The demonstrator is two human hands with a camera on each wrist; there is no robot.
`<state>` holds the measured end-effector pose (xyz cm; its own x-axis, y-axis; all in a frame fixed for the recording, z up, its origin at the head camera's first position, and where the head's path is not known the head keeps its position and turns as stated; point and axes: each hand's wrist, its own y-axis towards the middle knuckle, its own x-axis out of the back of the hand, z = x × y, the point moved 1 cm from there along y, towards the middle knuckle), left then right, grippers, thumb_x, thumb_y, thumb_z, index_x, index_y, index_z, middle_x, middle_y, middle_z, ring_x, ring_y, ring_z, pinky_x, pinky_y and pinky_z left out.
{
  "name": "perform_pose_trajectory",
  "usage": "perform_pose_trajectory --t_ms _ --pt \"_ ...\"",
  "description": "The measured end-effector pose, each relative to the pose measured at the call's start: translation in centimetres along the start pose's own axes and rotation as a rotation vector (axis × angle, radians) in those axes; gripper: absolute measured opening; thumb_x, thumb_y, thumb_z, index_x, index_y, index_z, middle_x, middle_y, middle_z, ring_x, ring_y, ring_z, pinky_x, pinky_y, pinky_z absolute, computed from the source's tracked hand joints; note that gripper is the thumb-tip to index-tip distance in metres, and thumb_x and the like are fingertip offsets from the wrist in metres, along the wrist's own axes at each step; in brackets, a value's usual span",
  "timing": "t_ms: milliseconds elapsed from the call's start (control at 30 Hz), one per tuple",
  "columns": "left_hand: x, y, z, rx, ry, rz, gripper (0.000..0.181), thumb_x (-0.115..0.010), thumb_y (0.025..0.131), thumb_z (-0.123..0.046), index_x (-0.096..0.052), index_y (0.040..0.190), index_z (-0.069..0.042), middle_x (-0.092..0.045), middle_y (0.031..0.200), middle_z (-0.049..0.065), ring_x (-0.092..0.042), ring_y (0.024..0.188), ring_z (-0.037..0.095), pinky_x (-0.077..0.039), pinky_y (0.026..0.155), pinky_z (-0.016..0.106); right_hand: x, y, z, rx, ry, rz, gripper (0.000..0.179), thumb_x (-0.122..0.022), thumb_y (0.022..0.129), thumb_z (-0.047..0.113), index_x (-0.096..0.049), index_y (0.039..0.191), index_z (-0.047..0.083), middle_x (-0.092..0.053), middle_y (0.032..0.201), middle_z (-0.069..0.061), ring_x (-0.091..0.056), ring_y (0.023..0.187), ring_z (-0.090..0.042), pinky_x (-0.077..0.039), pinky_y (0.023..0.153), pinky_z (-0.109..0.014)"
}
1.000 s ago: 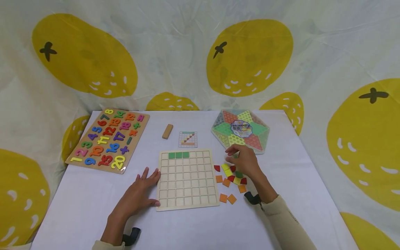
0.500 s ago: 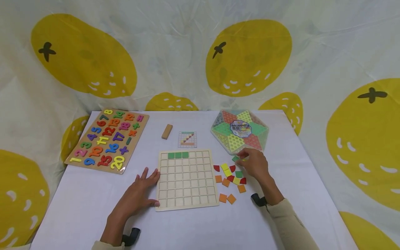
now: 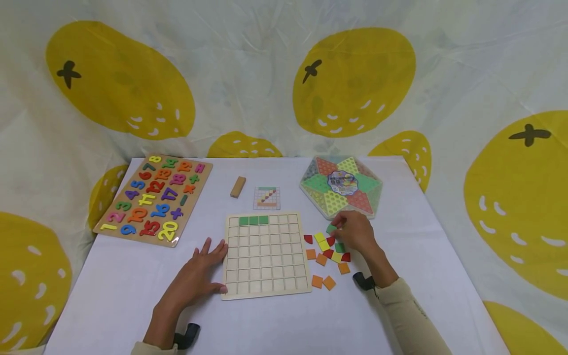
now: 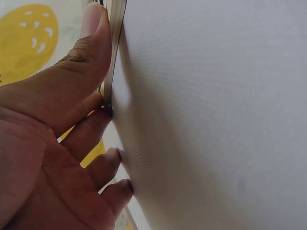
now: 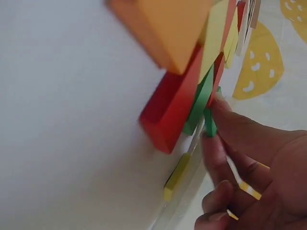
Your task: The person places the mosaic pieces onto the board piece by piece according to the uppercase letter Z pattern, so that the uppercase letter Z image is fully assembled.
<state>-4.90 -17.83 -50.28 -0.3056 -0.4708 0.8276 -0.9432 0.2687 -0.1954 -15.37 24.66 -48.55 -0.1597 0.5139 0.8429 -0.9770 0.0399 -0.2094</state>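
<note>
A wooden grid board (image 3: 266, 256) lies in the middle of the table, with three green square tiles (image 3: 254, 220) side by side in its top row. My left hand (image 3: 199, 271) has spread fingers and touches the board's left edge; the left wrist view shows the thumb (image 4: 93, 33) against that edge. Right of the board, my right hand (image 3: 355, 230) pinches a green square tile (image 5: 210, 122) between thumb and fingertips, low over the table. Loose tiles lie just below it: another green tile (image 3: 339, 247), yellow squares (image 3: 322, 241), red quarter-rounds (image 3: 308, 239) and several orange squares (image 3: 321, 259).
Behind the board lie a pattern card (image 3: 266, 198) and a small wooden block (image 3: 237, 187). A colourful number board (image 3: 155, 199) is at the back left. A hexagonal star-patterned game box (image 3: 341, 185) sits at the back right, close to my right hand.
My right hand has come down right of the loose tiles, taken a green tile in a pinch, and shifted slightly left with it. The left hand stays at the board's edge.
</note>
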Motion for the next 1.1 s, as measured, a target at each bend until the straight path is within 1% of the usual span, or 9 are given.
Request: perform_pose_trajectory --t_ms 167,267,400,533,600,700,767,933,1100 --pt "0.1 0.0 -0.1 0.002 -0.004 0.001 0.111 -0.101 0.067 -0.032 -0.044 0.161 -0.013 -0.037 0.169 0.005 -0.016 0.165 0.042 -0.019 0.128 0.066 -0.1 -0.2 1.1 0.072 0.051 0.002 0.017 -0.086 0.089 0.017 -0.077 0.102 0.016 -0.067 0.088 -0.006 -0.058 0.085 -0.024 -0.049 0.064 -0.031" --pt "0.1 -0.1 -0.1 0.002 -0.001 -0.001 0.111 -0.101 0.067 -0.032 -0.045 0.161 -0.012 -0.037 0.169 0.005 -0.016 0.165 0.043 -0.019 0.128 0.066 -0.1 -0.4 2.1 0.130 0.088 0.008 0.015 -0.084 0.090 0.016 -0.077 0.103 0.017 -0.067 0.086 -0.005 -0.058 0.081 -0.024 -0.049 0.060 -0.031" --pt "0.1 0.0 0.0 0.001 0.006 -0.003 0.110 -0.101 0.067 -0.031 -0.045 0.160 -0.012 -0.037 0.169 0.005 -0.016 0.165 0.043 -0.018 0.129 0.065 -0.4 -0.5 3.8 0.208 0.126 0.017 0.014 -0.083 0.092 0.014 -0.076 0.104 0.016 -0.069 0.086 -0.003 -0.057 0.077 -0.023 -0.047 0.060 -0.032" --pt "-0.2 0.1 0.1 0.000 0.012 0.005 0.111 -0.101 0.067 -0.032 -0.044 0.161 -0.014 -0.036 0.169 0.003 -0.015 0.165 0.042 -0.019 0.129 0.065 -0.9 -0.3 5.3 0.272 0.140 0.033 0.014 -0.082 0.093 0.013 -0.076 0.104 0.017 -0.069 0.084 -0.001 -0.056 0.075 -0.022 -0.045 0.059 -0.032" --pt "-0.3 0.2 0.1 0.000 0.011 0.006 0.111 -0.101 0.067 -0.032 -0.044 0.161 -0.014 -0.036 0.169 0.003 -0.015 0.165 0.042 -0.019 0.129 0.066 -1.3 -0.1 6.0 0.297 0.146 0.039 0.014 -0.082 0.093 0.013 -0.076 0.104 0.018 -0.069 0.082 0.000 -0.057 0.075 -0.021 -0.046 0.062 -0.033" --pt "-0.4 0.2 0.0 0.006 0.009 0.005 0.111 -0.101 0.067 -0.032 -0.044 0.161 -0.014 -0.036 0.169 0.003 -0.015 0.165 0.042 -0.019 0.129 0.066 -2.1 0.4 7.0 0.326 0.165 0.039 0.013 -0.083 0.092 0.015 -0.076 0.102 0.018 -0.069 0.082 0.000 -0.058 0.076 -0.021 -0.047 0.065 -0.034" --pt "-0.3 0.2 0.0 0.008 0.007 0.004 0.111 -0.101 0.067 -0.032 -0.045 0.161 -0.014 -0.036 0.169 0.003 -0.016 0.165 0.042 -0.018 0.129 0.065 -2.6 0.7 7.6 0.330 0.173 0.035 0.012 -0.084 0.092 0.017 -0.076 0.101 0.019 -0.070 0.083 0.000 -0.060 0.078 -0.020 -0.048 0.068 -0.034" --pt "-0.2 0.1 -0.1 0.007 0.013 0.005 0.110 -0.100 0.068 -0.033 -0.045 0.161 -0.014 -0.037 0.169 0.004 -0.016 0.165 0.042 -0.018 0.129 0.065 -4.0 1.5 9.0 0.326 0.188 0.049 0.011 -0.084 0.093 0.021 -0.075 0.099 0.019 -0.072 0.085 0.000 -0.062 0.074 -0.020 -0.049 0.064 -0.034" --pt "0.0 0.0 -0.1 0.006 0.020 0.008 0.109 -0.100 0.068 -0.033 -0.046 0.160 -0.013 -0.037 0.169 0.004 -0.016 0.165 0.042 -0.019 0.128 0.065 -5.4 2.4 10.2 0.328 0.162 0.074 0.009 -0.083 0.093 0.025 -0.075 0.094 0.022 -0.070 0.079 0.003 -0.063 0.067 -0.017 -0.049 0.059 -0.033"
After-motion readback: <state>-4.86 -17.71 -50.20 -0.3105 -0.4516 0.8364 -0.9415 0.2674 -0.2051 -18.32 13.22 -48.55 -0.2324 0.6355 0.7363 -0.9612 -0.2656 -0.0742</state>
